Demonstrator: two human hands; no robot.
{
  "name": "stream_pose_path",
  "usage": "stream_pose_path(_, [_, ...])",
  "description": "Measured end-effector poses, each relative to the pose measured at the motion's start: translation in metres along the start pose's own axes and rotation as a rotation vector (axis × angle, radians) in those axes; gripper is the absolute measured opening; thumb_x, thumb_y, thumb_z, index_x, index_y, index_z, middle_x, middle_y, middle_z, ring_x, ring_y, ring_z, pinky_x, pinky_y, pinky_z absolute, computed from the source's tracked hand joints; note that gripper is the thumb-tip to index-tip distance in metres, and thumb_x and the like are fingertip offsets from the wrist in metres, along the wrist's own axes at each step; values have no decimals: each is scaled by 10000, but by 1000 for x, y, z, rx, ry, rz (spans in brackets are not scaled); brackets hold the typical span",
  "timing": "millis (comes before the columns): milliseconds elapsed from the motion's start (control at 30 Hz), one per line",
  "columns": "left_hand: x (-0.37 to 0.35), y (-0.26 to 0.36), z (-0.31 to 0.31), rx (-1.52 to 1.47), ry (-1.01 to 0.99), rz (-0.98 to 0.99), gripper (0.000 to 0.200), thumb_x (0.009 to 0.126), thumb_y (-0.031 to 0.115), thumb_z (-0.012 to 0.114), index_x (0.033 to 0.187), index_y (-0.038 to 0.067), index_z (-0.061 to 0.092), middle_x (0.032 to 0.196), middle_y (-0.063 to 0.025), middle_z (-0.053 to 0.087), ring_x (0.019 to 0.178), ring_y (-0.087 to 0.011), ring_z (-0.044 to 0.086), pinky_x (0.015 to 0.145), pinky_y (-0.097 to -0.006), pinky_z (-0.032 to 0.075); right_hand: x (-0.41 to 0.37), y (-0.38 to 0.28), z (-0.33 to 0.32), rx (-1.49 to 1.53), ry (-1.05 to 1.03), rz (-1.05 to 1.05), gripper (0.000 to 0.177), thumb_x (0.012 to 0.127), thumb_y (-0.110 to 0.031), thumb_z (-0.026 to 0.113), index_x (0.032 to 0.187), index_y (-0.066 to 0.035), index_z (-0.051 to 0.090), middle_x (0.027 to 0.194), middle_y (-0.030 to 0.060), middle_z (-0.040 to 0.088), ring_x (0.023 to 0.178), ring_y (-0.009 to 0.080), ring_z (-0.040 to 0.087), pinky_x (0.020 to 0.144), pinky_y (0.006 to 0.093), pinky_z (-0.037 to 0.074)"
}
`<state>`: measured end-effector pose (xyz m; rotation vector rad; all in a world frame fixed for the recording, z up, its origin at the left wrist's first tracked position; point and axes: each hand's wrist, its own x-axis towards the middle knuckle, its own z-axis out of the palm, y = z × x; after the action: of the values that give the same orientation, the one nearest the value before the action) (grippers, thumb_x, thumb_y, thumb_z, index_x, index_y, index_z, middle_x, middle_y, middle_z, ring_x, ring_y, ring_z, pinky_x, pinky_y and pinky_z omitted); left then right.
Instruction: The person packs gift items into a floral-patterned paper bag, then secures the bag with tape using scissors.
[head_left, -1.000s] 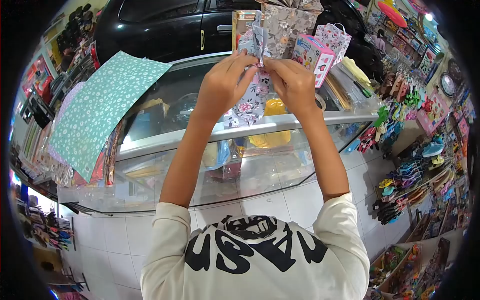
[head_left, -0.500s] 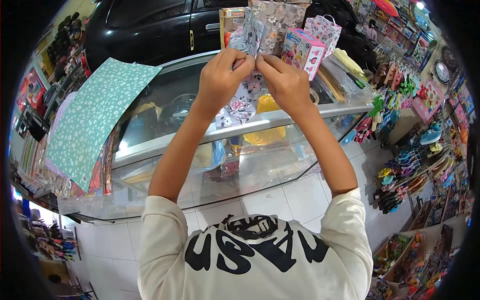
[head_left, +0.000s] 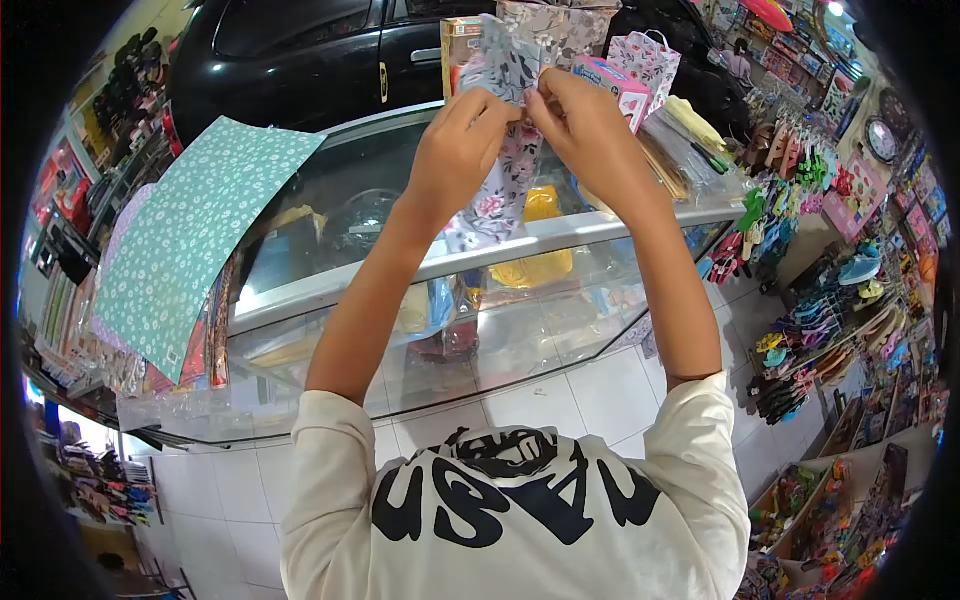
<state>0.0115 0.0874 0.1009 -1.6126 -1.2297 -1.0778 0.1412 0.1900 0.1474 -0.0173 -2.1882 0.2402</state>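
A floral wrapping paper package (head_left: pixel 492 205), white with pink roses, stands over the glass counter in front of me. Its upper end is pinched in and flares out above my hands as a greyish, patterned flap. On its left side my left hand (head_left: pixel 460 150) is closed, with thumb and fingers gripping the narrowed part. My right hand (head_left: pixel 590 130) pinches the right edge of the same narrowed part, thumb against the paper. The fingertips of both hands almost meet. What lies inside the paper is hidden.
Beneath is a glass display counter (head_left: pixel 440 268) with a metal edge. Green flowered paper sheets (head_left: pixel 205 230) lie at left. A pink toy box (head_left: pixel 622 92), a floral gift bag (head_left: pixel 648 65) and a brown box (head_left: pixel 462 42) stand behind. A black car (head_left: pixel 300 60) is beyond.
My right hand has moved up along the paper, its fingers now higher. The flared top has tilted and spread to the right, and the lower part has shifted slightly right.
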Motion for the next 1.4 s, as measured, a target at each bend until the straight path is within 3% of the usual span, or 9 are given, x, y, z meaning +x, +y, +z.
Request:
stream_pose_path(100, [5, -3, -2, -88, 61, -2, 227, 722, 22, 681, 930, 46, 591, 926, -79, 570, 815, -239, 567, 729, -321, 473, -1, 3, 0, 96, 72, -57, 174, 872, -141, 560, 845, 28, 525, 740, 226, 558, 715, 421, 523, 624, 431, 433])
stream_pose_path(233, [3, -35, -18, -92, 316, -295, 439, 753, 91, 736, 1129, 21, 521, 1225, -113, 488, 1069, -170, 490, 891, -291, 411, -2, 40, -1, 358, -14, 78, 162, 924, -117, 517, 882, 38, 496, 757, 140, 551, 665, 267, 565, 670, 350, 514])
stream_pose_path(300, [1, -56, -23, -208, 430, -520, 433, 789, 138, 722, 1155, 17, 525, 1196, -100, 539, 1065, -151, 516, 889, -274, 413, -3, 51, -1, 626, -41, 223, 167, 950, -118, 487, 897, 40, 482, 780, 83, 533, 686, 157, 577, 711, 291, 551])
stream_pose_path(400, [-3, -89, -44, -760, -46, -873, 383, 815, 178, 708, 1125, 3, 566, 1097, -79, 617, 993, -121, 570, 856, -257, 433, -3, 57, 2, 755, -44, 276, 150, 951, -116, 493, 895, 23, 483, 819, 24, 514, 773, 79, 564, 766, 241, 546])
stream_pose_path(500, [-7, -102, -53, -779, -202, -1056, 313, 807, 176, 721, 1033, -19, 627, 975, -77, 663, 881, -94, 595, 815, -230, 426, -6, 53, 5, 792, 12, 280, 155, 906, -141, 586, 861, -11, 513, 803, 7, 557, 738, 64, 548, 720, 216, 495])
stream_pose_path(933, [-13, -99, -83, -645, -364, -920, 283, 873, 212, 651, 1012, -34, 660, 924, -49, 677, 812, -43, 568, 762, -195, 442, -4, 70, 11, 659, -89, 367, 185, 867, -187, 654, 776, -29, 627, 704, -27, 582, 658, 39, 488, 632, 203, 395])
stream_pose_path(1200, [-17, -89, -84, -771, -68, -885, 364, 915, 180, 587, 1206, -32, 538, 1046, -49, 639, 959, -67, 547, 873, -226, 421, -5, 65, 4, 653, -131, 414, 190, 875, -213, 642, 807, -35, 635, 713, -33, 596, 728, 47, 553, 708, 204, 451])
stream_pose_path(1333, [-17, -86, -84, -1195, 10, -972, 575, 879, 152, 631, 1345, -22, 342, 1238, -109, 531, 1136, -140, 488, 974, -304, 389, -9, 63, 13, 882, -43, 452, 205, 880, -190, 637, 1009, -52, 560, 876, 0, 566, 768, 53, 515, 681, 210, 431])
stream_pose_path(1400, [-29, -66, -78, -1014, -226, -901, 731, 821, 133, 694, 1378, -1, 239, 1278, -135, 485, 1180, -180, 462, 1006, -338, 371, -17, 56, 23, 974, 54, 490, 377, 861, -184, 658, 1169, -53, 485, 1016, 31, 546, 868, 86, 530, 757, 237, 464])
